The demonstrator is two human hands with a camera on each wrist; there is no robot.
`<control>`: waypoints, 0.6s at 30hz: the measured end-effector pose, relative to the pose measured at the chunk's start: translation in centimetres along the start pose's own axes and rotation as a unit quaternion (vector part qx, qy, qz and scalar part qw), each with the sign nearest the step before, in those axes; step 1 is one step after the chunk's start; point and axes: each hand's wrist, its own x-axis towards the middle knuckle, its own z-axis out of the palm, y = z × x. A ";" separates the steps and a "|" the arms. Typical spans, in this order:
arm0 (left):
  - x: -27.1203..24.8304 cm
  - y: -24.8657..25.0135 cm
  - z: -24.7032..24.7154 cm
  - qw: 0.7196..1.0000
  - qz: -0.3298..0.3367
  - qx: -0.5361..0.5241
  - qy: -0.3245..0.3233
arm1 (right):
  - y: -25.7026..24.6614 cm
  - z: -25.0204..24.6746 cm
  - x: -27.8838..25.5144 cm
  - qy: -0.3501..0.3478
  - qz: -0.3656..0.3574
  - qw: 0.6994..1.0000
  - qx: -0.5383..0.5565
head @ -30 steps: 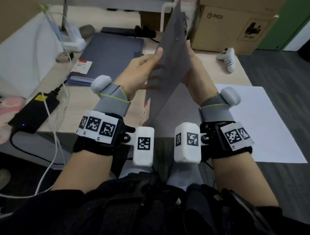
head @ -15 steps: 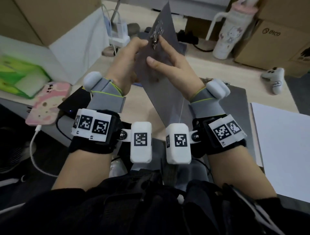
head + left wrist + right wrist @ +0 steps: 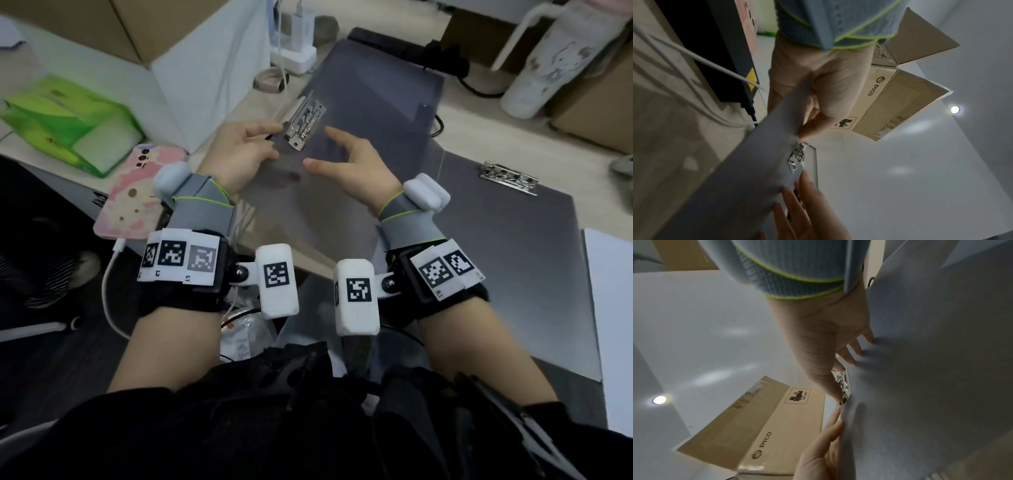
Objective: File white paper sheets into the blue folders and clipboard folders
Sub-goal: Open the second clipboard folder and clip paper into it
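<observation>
Head view: nearest the camera, both forearms carry marker-tagged wrist units. Beyond them, the left hand (image 3: 239, 154) pinches the left edge of a grey clipboard (image 3: 370, 113), thumb on top beside the metal clip (image 3: 305, 125); the left wrist view shows thumb and fingers curled around that edge. The right hand (image 3: 352, 164) lies spread on the board face, fingers straight, index finger pointing toward the clip; the right wrist view shows its fingertips (image 3: 867, 339) touching the board surface. The clipboard is tilted, its clip end raised toward the far left. Whether its near end rests on the desk cannot be told.

To the right, a second clipboard (image 3: 507, 246) lies flat on the desk, clip (image 3: 508, 179) at its far end. White paper (image 3: 613, 308) lies just beside it at the right edge of the frame.

To the left, a pink phone (image 3: 137, 195) lies at the desk edge, with a green bag (image 3: 75, 126) beyond it.

Farther back stand a white charger (image 3: 294, 44) with cable, a white bottle (image 3: 551, 61) at far right, and cardboard boxes (image 3: 102, 24).
</observation>
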 end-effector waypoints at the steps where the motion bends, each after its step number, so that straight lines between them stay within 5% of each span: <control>1: 0.2 -0.4 -0.1 1.000 -0.007 0.018 0.005 | 0.4 0.2 0.2 0.012 0.004 1.000 -0.007; 4: 0.8 -1.0 -0.1 0.996 -0.015 0.081 0.015 | 2.2 0.1 0.8 0.053 0.036 0.993 -0.098; 10: 2.4 -2.7 0.6 0.980 -0.046 0.194 -0.017 | 6.2 -1.2 0.5 0.050 0.247 0.948 -0.196; 18: 4.3 -3.6 2.9 0.971 -0.031 0.223 0.078 | 8.0 -1.4 0.7 -0.001 0.248 0.941 -0.229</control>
